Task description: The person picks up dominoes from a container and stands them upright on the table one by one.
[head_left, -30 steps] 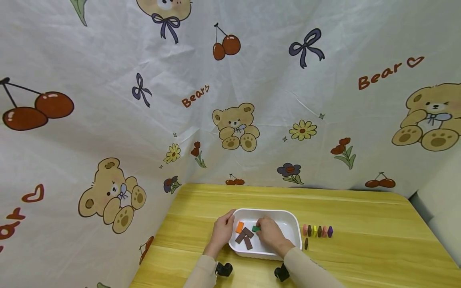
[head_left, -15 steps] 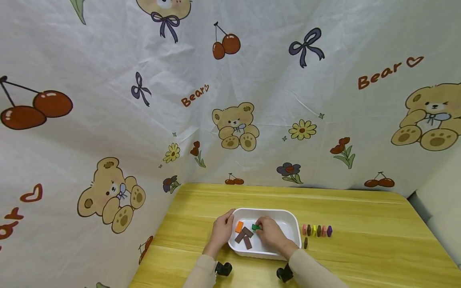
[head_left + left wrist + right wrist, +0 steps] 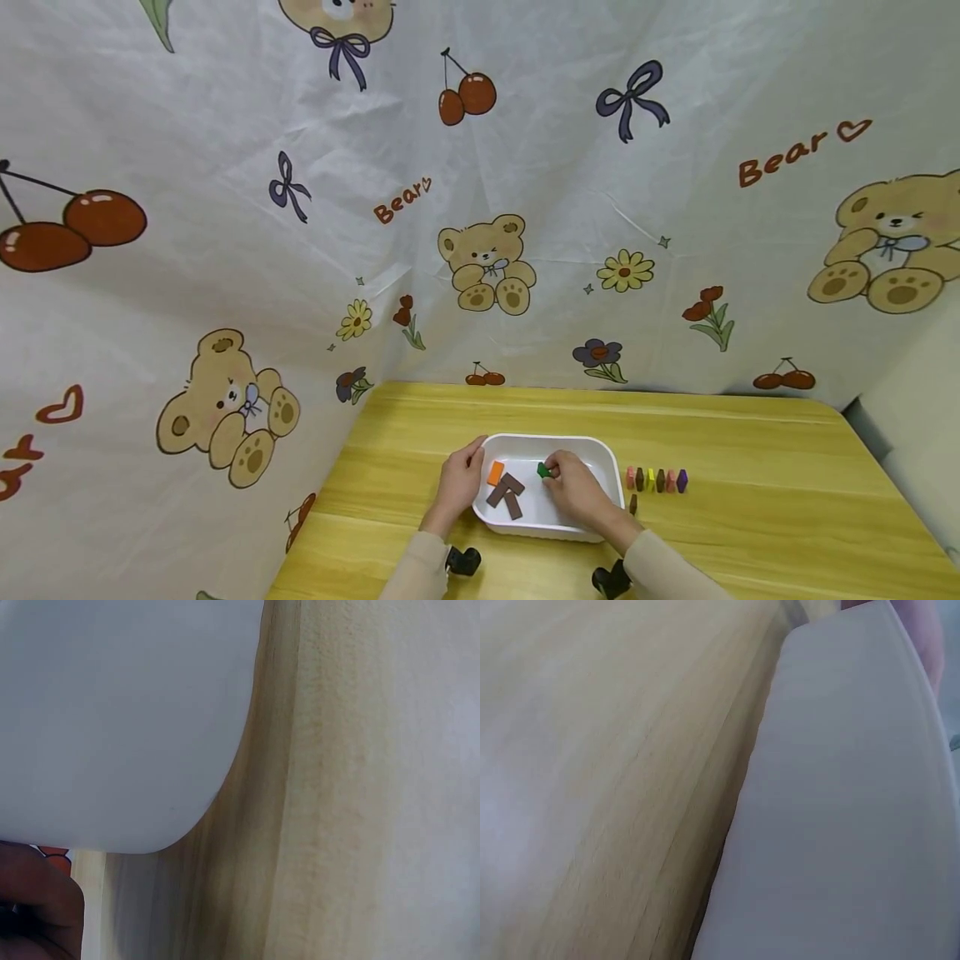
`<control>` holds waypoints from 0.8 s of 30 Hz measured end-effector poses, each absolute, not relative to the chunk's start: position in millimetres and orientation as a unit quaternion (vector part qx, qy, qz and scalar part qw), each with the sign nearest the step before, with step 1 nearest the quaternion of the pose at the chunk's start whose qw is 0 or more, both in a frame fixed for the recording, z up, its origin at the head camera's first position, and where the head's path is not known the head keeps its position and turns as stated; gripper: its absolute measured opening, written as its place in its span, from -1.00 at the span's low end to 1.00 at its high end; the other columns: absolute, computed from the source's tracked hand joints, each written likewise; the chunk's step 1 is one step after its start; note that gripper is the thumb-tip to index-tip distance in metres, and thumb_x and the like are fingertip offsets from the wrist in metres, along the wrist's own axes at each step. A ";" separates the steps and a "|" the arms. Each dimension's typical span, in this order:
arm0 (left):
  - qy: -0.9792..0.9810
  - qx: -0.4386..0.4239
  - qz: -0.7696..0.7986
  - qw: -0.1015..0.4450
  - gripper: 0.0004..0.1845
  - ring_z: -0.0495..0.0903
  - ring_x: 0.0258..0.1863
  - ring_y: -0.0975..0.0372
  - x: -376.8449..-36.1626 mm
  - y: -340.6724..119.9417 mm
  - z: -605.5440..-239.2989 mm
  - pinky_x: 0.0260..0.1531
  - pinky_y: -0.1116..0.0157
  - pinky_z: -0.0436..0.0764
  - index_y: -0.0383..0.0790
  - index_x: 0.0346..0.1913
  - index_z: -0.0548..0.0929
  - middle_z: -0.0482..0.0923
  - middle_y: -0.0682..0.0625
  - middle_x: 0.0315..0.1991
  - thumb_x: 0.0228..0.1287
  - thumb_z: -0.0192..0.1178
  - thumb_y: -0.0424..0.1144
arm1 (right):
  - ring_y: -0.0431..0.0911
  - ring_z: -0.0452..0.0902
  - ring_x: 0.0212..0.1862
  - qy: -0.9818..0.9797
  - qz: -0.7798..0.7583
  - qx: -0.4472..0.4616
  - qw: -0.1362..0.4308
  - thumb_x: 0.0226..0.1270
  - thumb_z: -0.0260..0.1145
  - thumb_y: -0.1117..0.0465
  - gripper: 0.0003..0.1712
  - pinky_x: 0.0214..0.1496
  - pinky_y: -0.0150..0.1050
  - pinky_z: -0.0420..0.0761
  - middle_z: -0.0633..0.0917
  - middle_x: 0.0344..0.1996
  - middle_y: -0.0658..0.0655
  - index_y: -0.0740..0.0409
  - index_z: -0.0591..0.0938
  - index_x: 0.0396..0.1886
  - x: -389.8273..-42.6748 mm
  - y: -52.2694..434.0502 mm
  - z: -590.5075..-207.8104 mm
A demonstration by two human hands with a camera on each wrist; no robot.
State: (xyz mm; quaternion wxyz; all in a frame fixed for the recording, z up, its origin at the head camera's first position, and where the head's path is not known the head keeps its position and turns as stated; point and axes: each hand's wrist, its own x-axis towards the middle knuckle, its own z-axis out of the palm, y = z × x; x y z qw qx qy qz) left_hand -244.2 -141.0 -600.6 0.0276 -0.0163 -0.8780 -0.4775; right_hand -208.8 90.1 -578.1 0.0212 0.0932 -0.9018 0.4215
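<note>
A white rectangular tray (image 3: 540, 527) with raised walls stands on the wooden table. My left hand (image 3: 456, 482) holds its left end, fingers at the rim; in the left wrist view part of that hand (image 3: 41, 900) shows dark beside the tray's wall (image 3: 127, 727). Over the tray's inside, my right hand (image 3: 579, 490) pinches a small green block (image 3: 543, 471) between thumb and fingers. Left of it in the tray lie an orange block (image 3: 496, 473) and several brown blocks (image 3: 513, 505). The right wrist view shows mostly the tray's outer wall (image 3: 840, 795), with the green block hidden.
Right of the tray, several small blocks (image 3: 661, 481) in pink, brown, yellow and purple stand upright in a row. One brown block (image 3: 633, 504) stands nearer, close to the tray's right wall. A bear-print cloth (image 3: 487, 167) hangs behind and left of the wooden table (image 3: 750, 500).
My right hand has moved slightly right with the green block, which has turned from lying lengthwise to a more end-on angle. My left hand stays at the tray's left end.
</note>
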 end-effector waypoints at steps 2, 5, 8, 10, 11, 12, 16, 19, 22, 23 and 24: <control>-0.877 -0.017 -0.479 0.029 -0.61 0.51 0.39 -0.08 -243.1 -141.1 -599.4 0.37 -0.06 0.54 -0.11 0.36 0.62 0.59 -0.13 0.35 0.65 0.00 -0.17 | -0.19 0.46 -0.27 -0.898 0.430 0.089 0.018 0.30 0.40 0.40 -0.85 -0.23 -0.29 0.55 0.58 -0.34 0.02 0.20 0.60 -0.20 -207.2 93.1 -575.9; -0.876 -0.014 -0.482 0.024 -0.61 0.51 0.40 -0.08 -241.7 -141.2 -596.8 0.37 -0.06 0.54 -0.11 0.37 0.62 0.58 -0.13 0.35 0.65 0.00 -0.17 | -0.19 0.46 -0.29 -0.894 0.442 0.081 0.009 0.32 0.39 0.40 -0.84 -0.28 -0.33 0.52 0.59 -0.34 0.01 0.19 0.59 -0.18 -204.4 98.0 -570.1; -0.876 -0.012 -0.482 0.023 -0.61 0.50 0.40 -0.08 -241.0 -141.2 -595.7 0.37 -0.06 0.54 -0.11 0.37 0.61 0.58 -0.13 0.36 0.66 0.00 -0.17 | -0.21 0.46 -0.33 -0.890 0.450 0.075 0.001 0.34 0.38 0.39 -0.84 -0.32 -0.37 0.50 0.61 -0.35 -0.01 0.17 0.58 -0.15 -202.6 103.8 -564.2; -0.876 -0.011 -0.482 0.022 -0.61 0.50 0.40 -0.07 -241.3 -141.4 -596.2 0.37 -0.05 0.54 -0.11 0.37 0.61 0.57 -0.13 0.36 0.66 -0.01 -0.17 | -0.22 0.46 -0.34 -0.887 0.456 0.072 -0.004 0.36 0.37 0.38 -0.84 -0.33 -0.39 0.50 0.62 -0.34 -0.02 0.16 0.58 -0.14 -201.1 108.1 -560.6; -0.876 -0.013 -0.481 0.024 -0.61 0.51 0.39 -0.08 -241.5 -141.5 -596.8 0.37 -0.05 0.54 -0.12 0.37 0.61 0.58 -0.14 0.35 0.66 0.00 -0.18 | -0.23 0.45 -0.34 -0.887 0.457 0.069 -0.006 0.36 0.37 0.37 -0.84 -0.34 -0.40 0.49 0.62 -0.34 -0.02 0.16 0.58 -0.14 -200.5 110.3 -558.9; -0.876 -0.016 -0.481 0.027 -0.61 0.51 0.39 -0.10 -241.7 -141.7 -597.3 0.36 -0.07 0.55 -0.13 0.37 0.61 0.58 -0.15 0.35 0.65 0.00 -0.19 | -0.23 0.45 -0.35 -0.886 0.459 0.068 -0.007 0.36 0.37 0.37 -0.84 -0.34 -0.40 0.49 0.62 -0.34 -0.02 0.16 0.58 -0.14 -199.8 112.6 -557.5; -0.875 -0.012 -0.484 0.022 -0.61 0.51 0.40 -0.06 -243.3 -142.4 -600.4 0.38 -0.04 0.54 -0.10 0.37 0.62 0.58 -0.12 0.36 0.65 0.01 -0.17 | -0.22 0.43 -0.36 -0.887 0.456 0.066 -0.010 0.37 0.37 0.37 -0.84 -0.36 -0.40 0.48 0.62 -0.34 -0.02 0.16 0.59 -0.13 -196.1 122.1 -553.2; -0.874 -0.014 -0.485 0.023 -0.62 0.51 0.40 -0.07 -244.5 -142.5 -602.3 0.38 -0.05 0.53 -0.11 0.37 0.62 0.58 -0.13 0.35 0.64 0.02 -0.18 | -0.22 0.42 -0.35 -0.890 0.452 0.063 -0.013 0.38 0.36 0.37 -0.84 -0.36 -0.40 0.48 0.61 -0.33 -0.02 0.16 0.58 -0.11 -193.2 129.4 -549.4; -0.874 -0.017 -0.484 0.027 -0.62 0.51 0.39 -0.08 -245.3 -142.3 -603.1 0.37 -0.06 0.54 -0.12 0.36 0.62 0.58 -0.14 0.35 0.64 0.02 -0.19 | -0.22 0.43 -0.33 -0.892 0.448 0.061 -0.015 0.39 0.36 0.37 -0.83 -0.35 -0.41 0.48 0.61 -0.32 -0.02 0.15 0.58 -0.10 -190.2 137.0 -544.6; -0.875 -0.018 -0.484 0.029 -0.62 0.51 0.39 -0.09 -245.4 -142.2 -603.2 0.37 -0.06 0.54 -0.13 0.36 0.62 0.58 -0.14 0.35 0.64 0.02 -0.19 | -0.22 0.43 -0.32 -0.892 0.448 0.062 -0.015 0.39 0.36 0.37 -0.83 -0.34 -0.41 0.49 0.61 -0.32 -0.01 0.16 0.58 -0.09 -189.1 139.5 -542.7; -0.874 -0.017 -0.484 0.029 -0.62 0.51 0.39 -0.08 -245.5 -142.0 -603.1 0.37 -0.05 0.54 -0.13 0.36 0.62 0.58 -0.14 0.35 0.64 0.02 -0.19 | -0.22 0.44 -0.31 -0.892 0.448 0.065 -0.013 0.39 0.36 0.37 -0.83 -0.34 -0.42 0.49 0.61 -0.32 -0.01 0.17 0.58 -0.09 -188.0 142.3 -541.1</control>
